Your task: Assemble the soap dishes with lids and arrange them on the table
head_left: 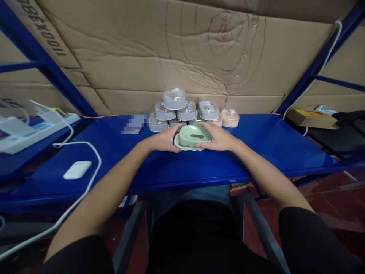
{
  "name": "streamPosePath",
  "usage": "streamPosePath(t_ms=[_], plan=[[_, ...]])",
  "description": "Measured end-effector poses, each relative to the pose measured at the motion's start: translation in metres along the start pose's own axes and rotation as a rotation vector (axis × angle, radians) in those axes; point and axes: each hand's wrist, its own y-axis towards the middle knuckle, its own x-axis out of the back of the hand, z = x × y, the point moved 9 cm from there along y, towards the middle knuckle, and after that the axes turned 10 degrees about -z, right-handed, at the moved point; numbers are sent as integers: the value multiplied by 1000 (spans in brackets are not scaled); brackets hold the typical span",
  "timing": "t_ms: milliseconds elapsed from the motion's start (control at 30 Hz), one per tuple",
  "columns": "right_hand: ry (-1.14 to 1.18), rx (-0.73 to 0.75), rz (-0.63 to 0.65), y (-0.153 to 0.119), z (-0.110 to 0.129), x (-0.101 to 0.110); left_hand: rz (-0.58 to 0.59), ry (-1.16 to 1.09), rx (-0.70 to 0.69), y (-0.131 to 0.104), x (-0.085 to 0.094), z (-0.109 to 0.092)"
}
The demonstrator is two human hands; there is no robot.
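Note:
A light green soap dish [186,133] with a slot in its floor is between my two hands, above the near half of the blue table. Just under it, a cream-coloured piece with a rounded rim [188,148] pokes out at the left and front. My left hand [164,141] is closed around the left side, its thumb by the cream rim. My right hand [221,137] grips the green dish's right side, thumb in front and fingers behind. Beyond them, grey boxes with clear lids [174,99] are stacked in a pile; whether the cream piece touches the table is hidden.
A peach box [230,118] stands at the pile's right end. On the blue table [268,152] lie a white earbud case [77,169] and a white cable [94,152], left. A cardboard wall [128,57] closes the back; a yellow carton [312,118] is at right.

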Motion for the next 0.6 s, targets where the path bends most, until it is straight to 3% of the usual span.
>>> streamPosePath(t_ms=[133,267,367,467,600], plan=[[67,25,89,-6,6,14,-20,146,103,0,10,23],[76,32,262,-15,12,-1,-20,235,119,-1,15,30],[48,47,318,-17,17,-15,-26,249,126,-1,15,29],[48,28,291,-14,15,-13,-29,255,127,-1,14,29],[-62,-73,58,-4,-9,25,-36,260,103,0,13,33]])
